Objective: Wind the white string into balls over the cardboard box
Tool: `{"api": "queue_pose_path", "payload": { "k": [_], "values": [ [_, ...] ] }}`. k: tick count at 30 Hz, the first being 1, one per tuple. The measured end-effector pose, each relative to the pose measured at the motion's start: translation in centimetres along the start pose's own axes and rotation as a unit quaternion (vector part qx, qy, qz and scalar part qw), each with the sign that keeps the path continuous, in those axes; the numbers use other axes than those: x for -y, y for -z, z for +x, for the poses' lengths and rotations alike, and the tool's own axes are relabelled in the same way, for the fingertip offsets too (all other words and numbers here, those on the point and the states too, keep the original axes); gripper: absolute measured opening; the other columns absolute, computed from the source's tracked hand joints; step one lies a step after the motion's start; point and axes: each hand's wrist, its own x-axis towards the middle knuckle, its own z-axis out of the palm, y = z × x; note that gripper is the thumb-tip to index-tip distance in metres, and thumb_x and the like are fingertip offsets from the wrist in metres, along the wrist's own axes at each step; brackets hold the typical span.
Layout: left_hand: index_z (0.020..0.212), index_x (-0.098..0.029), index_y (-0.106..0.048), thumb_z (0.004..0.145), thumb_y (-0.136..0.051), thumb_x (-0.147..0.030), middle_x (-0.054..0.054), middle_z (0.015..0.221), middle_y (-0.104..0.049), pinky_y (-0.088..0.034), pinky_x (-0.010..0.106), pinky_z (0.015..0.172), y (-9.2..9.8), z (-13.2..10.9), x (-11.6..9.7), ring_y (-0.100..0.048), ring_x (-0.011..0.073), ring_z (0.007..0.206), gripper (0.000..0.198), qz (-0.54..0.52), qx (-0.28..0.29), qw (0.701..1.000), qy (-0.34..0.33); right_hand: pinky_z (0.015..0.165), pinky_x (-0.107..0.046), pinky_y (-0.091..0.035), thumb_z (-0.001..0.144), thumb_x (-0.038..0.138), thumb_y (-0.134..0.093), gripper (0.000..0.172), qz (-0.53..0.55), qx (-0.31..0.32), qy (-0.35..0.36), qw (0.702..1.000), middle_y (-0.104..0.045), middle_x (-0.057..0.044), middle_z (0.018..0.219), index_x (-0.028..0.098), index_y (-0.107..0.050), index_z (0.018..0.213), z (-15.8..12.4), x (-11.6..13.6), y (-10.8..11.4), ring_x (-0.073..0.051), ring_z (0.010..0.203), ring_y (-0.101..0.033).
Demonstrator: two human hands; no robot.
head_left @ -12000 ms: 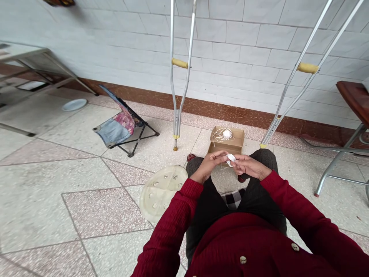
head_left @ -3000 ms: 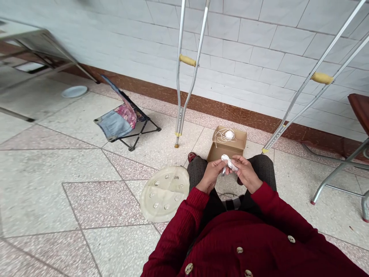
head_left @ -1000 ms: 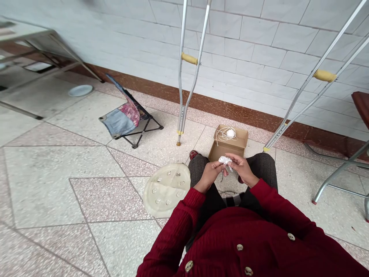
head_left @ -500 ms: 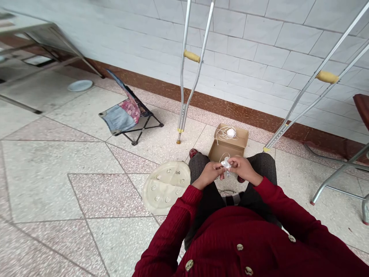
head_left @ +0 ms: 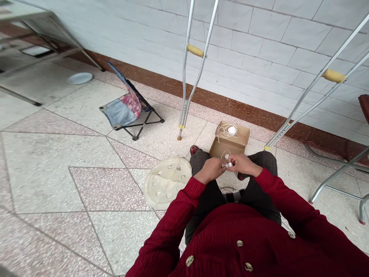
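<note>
My left hand (head_left: 213, 169) and my right hand (head_left: 242, 165) meet between my knees. Both are closed, pinching a small crinkled white, shiny wrapper-like piece (head_left: 227, 165) from either side. Fingers cover much of it, so its exact kind is unclear. Just beyond the hands lies an open cardboard box (head_left: 228, 147) on the floor. A ball of white cord (head_left: 232, 130) with loose loops rests at the box's far side. Another thin white strand curves up by my fingers.
A round cream mat with holes (head_left: 157, 191) lies left of my legs. Crutches (head_left: 184, 111) lean against the wall on both sides of the box. A folding chair (head_left: 121, 111) stands farther left, with a white plate (head_left: 80, 78) behind it. Metal chair legs (head_left: 325, 186) are at right.
My hands have turned inward and closed more tightly around the white piece, which now shows less and looks narrower. The view has shifted slightly.
</note>
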Motion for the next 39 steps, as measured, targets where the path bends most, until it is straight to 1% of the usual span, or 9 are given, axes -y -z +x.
{"api": "queue_pose_path", "payload": {
  "k": [5,12,16,22,27,30,34,36,39],
  "values": [
    [0.085,-0.020,-0.071,0.087,-0.053,-0.026,0.008,0.073,-0.068,-0.035,0.025,0.065,-0.6,0.1,0.4,-0.061,0.0199,0.069,0.018,0.019,-0.044,0.999,-0.002,0.042,-0.021,-0.036,0.069,0.021,-0.064,0.011,0.105,-0.045,-0.063,0.991,-0.057,0.006,0.053,0.022,-0.054,0.072,-0.3,-1.1,-1.1,-0.012,0.043,-0.054],
    [0.079,-0.017,-0.067,0.095,-0.042,-0.031,0.009,0.073,-0.065,-0.035,0.027,0.071,-1.1,-0.7,-0.3,-0.057,0.0198,0.072,0.033,0.075,-0.117,0.990,-0.014,0.041,-0.022,-0.035,0.070,0.026,-0.063,0.013,0.092,-0.149,-0.074,0.982,-0.056,0.005,0.054,0.022,-0.051,0.068,-0.1,-3.1,-2.6,-0.012,0.043,-0.054],
    [0.080,-0.017,-0.067,0.096,-0.039,-0.035,0.009,0.072,-0.065,-0.034,0.027,0.069,-1.3,-1.2,-0.9,-0.056,0.0192,0.071,0.037,0.061,-0.131,0.989,-0.006,0.039,-0.023,-0.037,0.068,0.029,-0.065,0.018,0.169,-0.190,-0.097,0.962,-0.055,0.006,0.050,0.022,-0.049,0.067,0.5,-3.6,-3.0,-0.012,0.040,-0.051],
    [0.074,-0.018,-0.066,0.095,-0.040,-0.036,0.003,0.067,-0.064,-0.032,0.024,0.062,-2.9,-2.8,-1.2,-0.055,0.0150,0.063,0.037,-0.090,-0.114,0.989,0.027,0.040,-0.021,-0.037,0.059,0.031,-0.073,0.025,0.354,-0.243,-0.170,0.887,-0.059,0.002,0.050,0.019,-0.052,0.066,1.2,-3.0,-2.5,-0.010,0.041,-0.051],
    [0.067,-0.015,-0.068,0.090,-0.046,-0.043,0.002,0.066,-0.065,-0.038,0.022,0.064,-4.8,-3.0,0.3,-0.055,0.0138,0.064,0.042,-0.297,-0.055,0.953,0.028,0.046,-0.020,-0.042,0.059,0.029,-0.077,0.026,0.467,-0.151,-0.178,0.853,-0.065,-0.001,0.064,0.018,-0.056,0.069,0.1,-1.0,-0.9,-0.010,0.052,-0.057],
    [0.070,-0.013,-0.070,0.086,-0.051,-0.046,0.003,0.068,-0.067,-0.039,0.023,0.065,-5.1,-2.0,1.7,-0.056,0.0151,0.066,0.041,-0.350,-0.048,0.935,0.029,0.044,-0.018,-0.039,0.059,0.026,-0.077,0.025,0.486,-0.032,-0.171,0.856,-0.064,0.001,0.063,0.017,-0.059,0.074,-1.6,0.2,0.2,-0.009,0.051,-0.056],
    [0.066,-0.015,-0.068,0.086,-0.051,-0.037,0.002,0.061,-0.063,-0.035,0.023,0.062,-3.3,-0.1,2.3,-0.054,0.0141,0.060,0.035,-0.256,-0.059,0.965,0.020,0.036,-0.017,-0.031,0.060,0.024,-0.074,0.020,0.394,0.113,-0.200,0.890,-0.062,0.001,0.053,0.016,-0.059,0.070,-3.4,-0.2,0.4,-0.007,0.038,-0.049],
    [0.064,-0.017,-0.067,0.086,-0.051,-0.032,0.002,0.060,-0.061,-0.033,0.023,0.061,-2.1,0.6,1.4,-0.053,0.0142,0.059,0.031,-0.167,-0.074,0.983,0.004,0.034,-0.017,-0.031,0.058,0.021,-0.073,0.017,0.308,0.093,-0.210,0.923,-0.060,0.002,0.047,0.016,-0.057,0.064,-3.4,-1.3,0.0,-0.009,0.035,-0.049],
    [0.066,-0.018,-0.067,0.086,-0.052,-0.030,0.005,0.063,-0.062,-0.032,0.025,0.063,-1.3,1.1,-0.7,-0.055,0.0169,0.065,0.028,-0.071,-0.089,0.993,-0.021,0.033,-0.018,-0.030,0.054,0.016,-0.071,0.019,0.256,-0.080,-0.194,0.944,-0.053,0.006,0.038,0.018,-0.052,0.057,-2.2,-2.8,-0.7,-0.009,0.032,-0.046]
  ]
}}
